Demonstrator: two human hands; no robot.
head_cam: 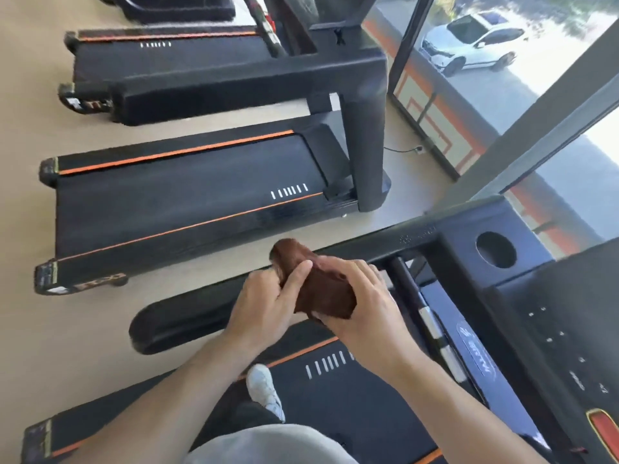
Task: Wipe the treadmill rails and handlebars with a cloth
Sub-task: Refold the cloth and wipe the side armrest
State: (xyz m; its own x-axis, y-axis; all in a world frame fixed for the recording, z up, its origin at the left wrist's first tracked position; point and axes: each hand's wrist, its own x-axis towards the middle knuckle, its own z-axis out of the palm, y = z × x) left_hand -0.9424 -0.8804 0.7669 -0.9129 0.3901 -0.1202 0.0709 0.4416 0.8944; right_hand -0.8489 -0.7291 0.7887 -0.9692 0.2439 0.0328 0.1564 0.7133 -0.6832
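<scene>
A brown cloth (318,289), bunched and folded, is held between both hands above the left handlebar (187,316) of the treadmill I stand on. My left hand (268,303) grips its left side with the thumb laid on top. My right hand (365,303) holds its right side from underneath and behind, fingers curled over the top edge. The black padded handlebar runs from lower left up to the console (495,249). A thinner inner bar (422,309) with silver grip sensors lies just right of my hands.
The console has a round cup hole and a red safety key (603,426) at lower right. My white shoe (264,390) stands on the belt. Two more treadmills (187,195) are parked to the left on a beige floor. Glass windows line the right.
</scene>
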